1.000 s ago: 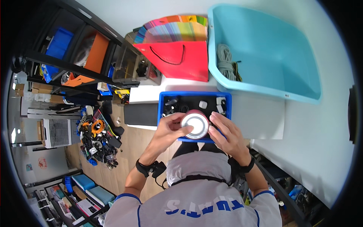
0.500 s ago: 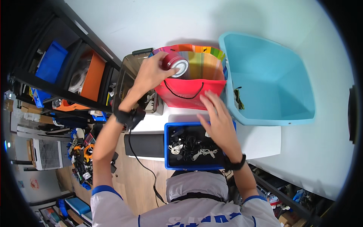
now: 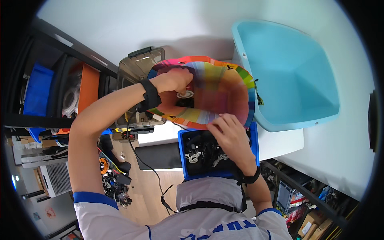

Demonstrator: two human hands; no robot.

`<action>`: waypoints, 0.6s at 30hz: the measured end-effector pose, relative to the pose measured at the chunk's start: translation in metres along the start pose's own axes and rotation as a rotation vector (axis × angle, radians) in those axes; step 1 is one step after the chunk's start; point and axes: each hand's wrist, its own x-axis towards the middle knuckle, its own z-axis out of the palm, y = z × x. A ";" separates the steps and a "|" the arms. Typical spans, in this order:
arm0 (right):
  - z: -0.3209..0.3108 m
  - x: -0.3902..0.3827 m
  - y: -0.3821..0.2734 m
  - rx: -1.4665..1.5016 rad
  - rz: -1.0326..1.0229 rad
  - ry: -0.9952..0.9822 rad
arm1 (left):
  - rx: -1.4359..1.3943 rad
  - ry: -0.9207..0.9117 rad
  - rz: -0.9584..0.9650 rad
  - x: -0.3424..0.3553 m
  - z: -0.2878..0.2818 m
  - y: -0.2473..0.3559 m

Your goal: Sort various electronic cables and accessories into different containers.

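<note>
A gift bag [image 3: 236, 94], red outside in the earlier frame and multicoloured striped inside, has its wide mouth tipped toward me. My left hand [image 3: 176, 80] reaches inside it, closed around a red can [image 3: 185, 93] whose silvery end points toward me. Part of the can is hidden by the fingers. On the bag's near rim, my right hand [image 3: 231, 138] pinches the edge between thumb and fingers. Something dark lies inside the bag below the can; its kind is too blurred to tell.
Right of the bag stands a large light-blue tub [image 3: 294, 76]. A smoky clear box [image 3: 136, 70] with latches is at the left. In front, a blue tray [image 3: 182, 154] holds coiled cables. A black shelf rack [image 3: 24, 121] rises at far left, and a thin black cord hangs from my left wrist.
My left hand has lowered the can from the bag's mouth into it. My right hand has come onto the near rim, and the bag's opening now tilts toward me. The view has shifted.
</note>
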 end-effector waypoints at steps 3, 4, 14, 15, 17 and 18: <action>0.004 -0.010 -0.008 -0.020 -0.010 0.034 | 0.263 -0.149 0.362 0.024 0.016 0.005; 0.005 -0.011 -0.008 -0.014 -0.001 0.035 | 0.265 -0.159 0.366 0.032 0.024 0.008; -0.002 -0.014 0.000 0.015 0.008 0.109 | 0.236 -0.008 0.391 0.087 0.113 0.066; -0.004 -0.015 0.002 0.021 0.023 0.098 | 0.226 0.004 0.392 0.092 0.120 0.069; -0.005 -0.017 0.003 0.027 0.037 0.089 | 0.165 -0.015 0.385 0.099 0.133 0.070; -0.004 -0.018 0.002 0.036 0.052 0.100 | 0.128 -0.030 0.387 0.100 0.135 0.071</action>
